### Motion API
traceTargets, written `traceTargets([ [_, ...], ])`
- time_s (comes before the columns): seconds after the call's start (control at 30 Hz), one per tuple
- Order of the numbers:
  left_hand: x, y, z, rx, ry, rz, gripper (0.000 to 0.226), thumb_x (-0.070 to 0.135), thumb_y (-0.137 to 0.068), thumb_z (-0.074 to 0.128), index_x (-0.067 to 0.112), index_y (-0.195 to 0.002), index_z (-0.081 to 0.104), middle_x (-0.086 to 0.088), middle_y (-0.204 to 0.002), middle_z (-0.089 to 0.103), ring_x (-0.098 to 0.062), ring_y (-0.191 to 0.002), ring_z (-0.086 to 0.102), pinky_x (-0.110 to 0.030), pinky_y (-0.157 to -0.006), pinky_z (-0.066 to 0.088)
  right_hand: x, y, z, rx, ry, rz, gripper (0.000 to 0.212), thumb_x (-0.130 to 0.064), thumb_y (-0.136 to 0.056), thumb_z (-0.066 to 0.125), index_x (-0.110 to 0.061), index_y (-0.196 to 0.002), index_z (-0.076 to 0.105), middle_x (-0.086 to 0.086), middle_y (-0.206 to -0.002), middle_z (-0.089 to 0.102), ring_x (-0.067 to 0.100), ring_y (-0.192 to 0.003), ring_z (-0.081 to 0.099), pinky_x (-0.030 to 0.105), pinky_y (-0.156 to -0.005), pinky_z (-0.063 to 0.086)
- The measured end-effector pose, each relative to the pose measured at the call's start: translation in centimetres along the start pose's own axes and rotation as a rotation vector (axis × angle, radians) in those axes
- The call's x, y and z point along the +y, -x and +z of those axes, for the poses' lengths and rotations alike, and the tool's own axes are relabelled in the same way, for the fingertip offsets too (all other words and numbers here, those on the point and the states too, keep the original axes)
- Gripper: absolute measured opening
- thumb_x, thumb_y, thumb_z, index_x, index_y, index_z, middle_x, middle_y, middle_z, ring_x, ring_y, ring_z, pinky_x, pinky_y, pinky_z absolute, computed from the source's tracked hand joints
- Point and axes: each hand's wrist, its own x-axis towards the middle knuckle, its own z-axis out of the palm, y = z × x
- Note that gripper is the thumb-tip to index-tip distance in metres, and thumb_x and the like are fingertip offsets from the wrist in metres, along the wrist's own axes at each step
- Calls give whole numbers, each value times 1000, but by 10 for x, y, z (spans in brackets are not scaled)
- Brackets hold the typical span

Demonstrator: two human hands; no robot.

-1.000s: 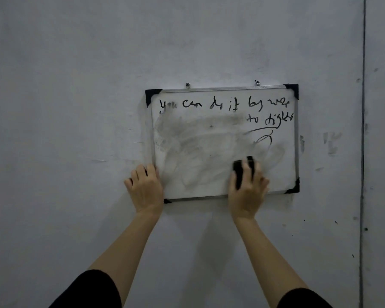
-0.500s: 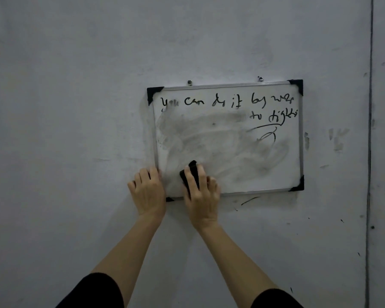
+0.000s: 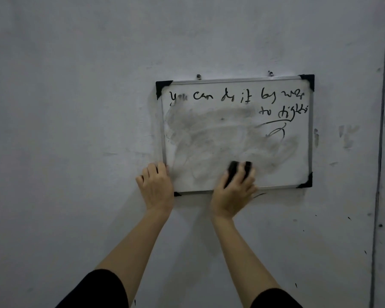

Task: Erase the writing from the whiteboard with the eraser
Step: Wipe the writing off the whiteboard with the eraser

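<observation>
The right hand [image 3: 232, 192] has its fingers [image 3: 240, 174] clamped over a small black eraser [image 3: 233, 171], pressed to the lower middle of the whiteboard [image 3: 236, 134]. The left hand [image 3: 157, 185] lies flat, fingers together, against the board's lower left corner. The eraser looks light and easy to grip from behind; the board, hung on two wall hooks, probably swings unless braced.

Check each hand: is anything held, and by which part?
The right hand grips the black eraser from behind, fingers over its back, pressing it on the whiteboard. The left hand holds nothing; it braces the board's lower-left edge.
</observation>
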Motion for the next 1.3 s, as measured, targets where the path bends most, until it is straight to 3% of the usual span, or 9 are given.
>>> traceTargets([
  [0.27, -2, 13, 4, -1, -67, 0, 19, 19, -98, 48, 10, -82, 53, -9, -72, 51, -26, -65, 45, -36, -63, 27, 7, 45, 0, -159, -16, -737, 36, -27, -95, 63, -17, -130, 60, 12, -135, 53, 28, -88, 51, 42, -69, 48],
  [0.47, -3, 13, 10, 7, -29, -13, 13, 16, -94, 54, 7, -86, 57, -10, -71, 51, -26, -64, 47, -37, -62, 32, 45, 8, -15, -85, 69, -441, 40, -30, -95, 52, -19, -133, 58, 10, -138, 48, 31, -97, 47, 43, -74, 48],
  [0.6, -3, 13, 9, 20, -2, -3, 16, 17, -93, 48, 7, -87, 58, -11, -71, 53, -26, -64, 48, -36, -62, 31, 19, 23, -10, -60, 27, -173, 41, -31, -93, 53, -14, -131, 58, 15, -137, 50, 31, -99, 43, 47, -76, 49],
  [0.67, -3, 13, 7, 23, -5, 2, 20, 19, -93, 44, 8, -86, 58, -10, -71, 52, -26, -64, 48, -36, -62, 30, 1, 40, -4, -78, -3, -262, 39, -29, -93, 59, -14, -130, 59, 16, -137, 51, 31, -99, 46, 46, -75, 50],
  [0.77, -5, 12, 6, 10, 4, 2, 16, 19, -93, 47, 10, -85, 58, -9, -72, 53, -26, -66, 49, -36, -64, 29, -14, 62, 4, -134, -19, -597, 37, -24, -92, 67, -15, -127, 61, 12, -136, 49, 28, -93, 50, 41, -70, 49],
  [0.9, -5, 11, 5, -10, 3, 4, 25, 23, -96, 39, 11, -84, 57, -8, -73, 54, -27, -66, 50, -36, -65, 29, -24, 41, 14, -131, -45, -727, 35, -23, -94, 60, -17, -128, 60, 11, -135, 52, 29, -91, 52, 42, -70, 48],
  [1.07, -5, 11, 5, -21, 24, 4, 27, 23, -95, 37, 10, -87, 59, -8, -73, 54, -26, -66, 49, -36, -65, 32, -8, 2, 11, -13, -22, -385, 40, -28, -93, 59, -20, -132, 54, 15, -135, 44, 32, -101, 47, 46, -76, 50],
  [1.17, -6, 11, 7, -27, 20, 1, 13, 17, -93, 50, 9, -87, 59, -8, -73, 54, -26, -67, 49, -36, -65, 30, -16, 15, 11, 6, -36, -185, 40, -29, -94, 60, -17, -132, 56, 18, -132, 45, 32, -100, 44, 49, -77, 52],
  [1.3, -8, 10, 6, -45, -17, 33, 6, 11, -89, 59, 11, -83, 56, -8, -73, 53, -26, -67, 48, -36, -65, 29, -26, 57, 14, -103, -47, -593, 41, -25, -92, 60, -19, -132, 53, 15, -131, 45, 30, -96, 49, 44, -75, 49],
])
